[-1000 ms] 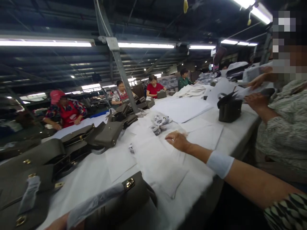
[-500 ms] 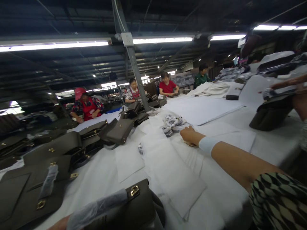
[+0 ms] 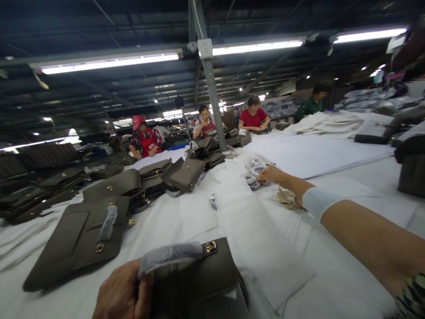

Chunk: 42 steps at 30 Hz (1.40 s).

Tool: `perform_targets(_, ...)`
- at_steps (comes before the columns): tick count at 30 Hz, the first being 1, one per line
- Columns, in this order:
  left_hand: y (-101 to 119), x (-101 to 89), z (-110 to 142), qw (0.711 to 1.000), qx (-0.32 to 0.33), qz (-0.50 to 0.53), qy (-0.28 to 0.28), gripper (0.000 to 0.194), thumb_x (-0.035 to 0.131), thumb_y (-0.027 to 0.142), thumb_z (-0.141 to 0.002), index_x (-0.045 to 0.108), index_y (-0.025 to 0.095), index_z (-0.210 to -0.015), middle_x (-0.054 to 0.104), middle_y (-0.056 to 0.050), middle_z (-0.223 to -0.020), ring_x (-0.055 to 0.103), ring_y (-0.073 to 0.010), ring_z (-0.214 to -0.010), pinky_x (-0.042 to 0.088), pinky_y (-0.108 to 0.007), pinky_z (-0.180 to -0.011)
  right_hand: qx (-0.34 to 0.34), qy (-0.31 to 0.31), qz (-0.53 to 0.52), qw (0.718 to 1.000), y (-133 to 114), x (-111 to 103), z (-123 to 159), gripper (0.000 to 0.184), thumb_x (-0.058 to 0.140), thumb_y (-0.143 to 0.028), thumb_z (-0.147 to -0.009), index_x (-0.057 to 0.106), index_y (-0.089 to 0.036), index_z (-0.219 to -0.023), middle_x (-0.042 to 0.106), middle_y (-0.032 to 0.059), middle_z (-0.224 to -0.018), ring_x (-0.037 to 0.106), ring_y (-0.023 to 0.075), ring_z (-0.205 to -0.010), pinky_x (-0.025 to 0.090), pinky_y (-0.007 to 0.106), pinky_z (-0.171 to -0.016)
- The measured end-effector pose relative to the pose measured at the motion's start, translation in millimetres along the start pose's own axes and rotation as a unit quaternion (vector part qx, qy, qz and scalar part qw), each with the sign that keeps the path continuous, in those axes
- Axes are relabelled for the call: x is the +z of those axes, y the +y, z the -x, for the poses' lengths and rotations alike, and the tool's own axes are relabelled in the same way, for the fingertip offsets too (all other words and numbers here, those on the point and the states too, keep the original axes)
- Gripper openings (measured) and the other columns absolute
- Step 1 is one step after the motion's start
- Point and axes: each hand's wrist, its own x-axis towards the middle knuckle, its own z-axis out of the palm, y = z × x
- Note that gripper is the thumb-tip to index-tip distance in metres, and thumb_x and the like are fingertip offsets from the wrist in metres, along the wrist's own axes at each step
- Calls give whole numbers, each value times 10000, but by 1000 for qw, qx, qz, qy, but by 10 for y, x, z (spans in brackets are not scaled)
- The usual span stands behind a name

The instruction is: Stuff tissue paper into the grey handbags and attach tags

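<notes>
Reaching far across the white-covered table [image 3: 332, 283], the right hand [image 3: 271, 175] has its fingers curled into the small heap of packets [image 3: 255, 169], and that stretch looks like the weak point to me. With the arm laid out nearly straight and the wrist in a pale wristband [image 3: 318, 201], the forearm passes just over the tan paper tags [image 3: 286, 198] and the loose white sheets [image 3: 252, 230]; a careless sweep could drag them out of place or scatter the heap. Whether the fingers have actually pinched a packet I cannot tell, since they are small and partly hidden.

Nearer, the left hand [image 3: 124, 294] is closed on the edge of an olive-grey handbag [image 3: 195, 281], thumb and fingers clamped beside the wrapped strap [image 3: 169, 254] with its brass clasp [image 3: 210, 247]. The bag sits at the very near edge of the table, tipped up toward the person. Held by one side only, it could twist or slide off if that grasp loosens while the eyes are on the far hand.

A finished bag [image 3: 76, 241] lies flat just to the left, more are stacked beyond, and other workers sit along the far side.
</notes>
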Motion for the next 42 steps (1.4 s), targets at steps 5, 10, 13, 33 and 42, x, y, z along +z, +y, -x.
perform_targets(5,68,-79,23,997,49,43,35,183,451,328,-924,581,204,-956,635,-47,-893,578,-230,-883,401,-370,-838,-69,-3,-231,971,-680,-234,115,310,481,-361,-926,641,-97,-946,686,178,-1031,667,174,-839,520,273,-718)
perform_targets(10,86,-233,104,992,20,110,52,291,550,359,-884,528,185,-1117,609,-65,-990,551,-227,-932,423,-374,-872,-117,-48,-350,928,-1495,-249,352,235,519,-319,-886,619,-107,-869,687,171,-961,656,163,-768,526,303,-747)
perform_targets(13,75,-337,157,986,1,166,18,287,569,346,-866,518,197,-1106,590,-67,-1013,547,-227,-958,449,-380,-869,-150,-101,-382,906,-1977,-115,577,206,572,-317,-856,617,-117,-841,682,127,-857,634,145,-712,522,314,-764)
perform_targets(33,233,-412,155,988,67,131,50,319,517,126,-850,644,227,-1125,594,-98,-1189,534,-269,-1093,446,-447,-917,-243,-452,-108,852,-2938,929,1335,137,624,-182,-605,657,-102,-712,573,-46,-540,462,69,-482,370,186,-479)
perform_targets(42,400,-222,138,995,33,75,58,347,469,293,-896,584,166,-1197,558,-167,-1278,539,-331,-1132,421,-500,-927,-242,-513,-69,821,-2862,879,1245,253,514,19,-556,687,-74,-715,583,-48,-523,536,100,-538,445,200,-569)
